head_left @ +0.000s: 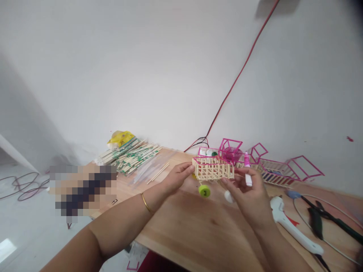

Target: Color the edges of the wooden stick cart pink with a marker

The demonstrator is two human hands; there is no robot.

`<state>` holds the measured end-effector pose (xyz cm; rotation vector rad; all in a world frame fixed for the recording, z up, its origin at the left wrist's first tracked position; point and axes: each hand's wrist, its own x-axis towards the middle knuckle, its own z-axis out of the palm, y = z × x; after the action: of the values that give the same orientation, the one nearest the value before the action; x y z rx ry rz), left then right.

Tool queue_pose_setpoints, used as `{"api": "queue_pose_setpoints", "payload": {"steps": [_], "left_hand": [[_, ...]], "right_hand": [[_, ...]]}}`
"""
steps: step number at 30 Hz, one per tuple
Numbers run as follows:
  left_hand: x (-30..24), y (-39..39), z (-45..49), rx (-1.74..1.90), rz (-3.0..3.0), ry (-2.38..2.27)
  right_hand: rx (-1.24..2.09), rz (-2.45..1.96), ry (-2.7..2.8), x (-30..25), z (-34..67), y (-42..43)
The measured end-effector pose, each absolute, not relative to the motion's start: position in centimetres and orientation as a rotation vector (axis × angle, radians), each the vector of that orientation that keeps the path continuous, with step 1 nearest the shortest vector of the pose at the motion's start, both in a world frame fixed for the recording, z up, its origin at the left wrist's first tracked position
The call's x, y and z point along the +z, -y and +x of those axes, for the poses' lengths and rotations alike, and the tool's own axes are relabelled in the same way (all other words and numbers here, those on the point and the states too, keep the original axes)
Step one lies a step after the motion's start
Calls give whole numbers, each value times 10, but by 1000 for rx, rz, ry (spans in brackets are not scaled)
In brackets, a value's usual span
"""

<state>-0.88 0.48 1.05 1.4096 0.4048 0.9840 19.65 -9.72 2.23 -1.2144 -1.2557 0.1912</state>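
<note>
A small cart frame built of pale wooden sticks (213, 169) hangs above the wooden table (198, 226), held between both hands. My left hand (178, 176) pinches its left end with thumb and fingers. My right hand (246, 189) grips the right end and also holds a small tube with a pink cap (247, 168) upright between its fingers. A green bottle-cap wheel (204, 190) hangs under the frame, and a white cap wheel (228, 196) shows beside my right palm.
Packs of wrapped chopsticks (133, 155) and a yellow bag (120, 138) lie at the table's far left. Pink stick frames (283, 166) stand at the back right. A white glue gun (295, 230) and black pliers (317, 217) lie at right. A red and black cable (235, 81) runs up the wall.
</note>
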Motion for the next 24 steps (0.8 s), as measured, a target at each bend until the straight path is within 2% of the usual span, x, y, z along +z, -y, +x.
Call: {"api": "queue_pose_setpoints", "payload": {"steps": [4,8,12,16,24], "left_hand": [[13,3,-6,874,1387,-223],[15,7,-5,829,1313,-242],[16,7,-6,855,1256,-261],[12,4,-6,894,1253,-314],[10,1,-8,1049,1420,-457]], "right_hand": [[152,-1371,1237,20,193,98],[62,-1422,1322,21,188,100],[0,-1276,1385,27,192,108],[-388,-1089,1411,34,201,122],[-459,-935,1677,43,194,128]]}}
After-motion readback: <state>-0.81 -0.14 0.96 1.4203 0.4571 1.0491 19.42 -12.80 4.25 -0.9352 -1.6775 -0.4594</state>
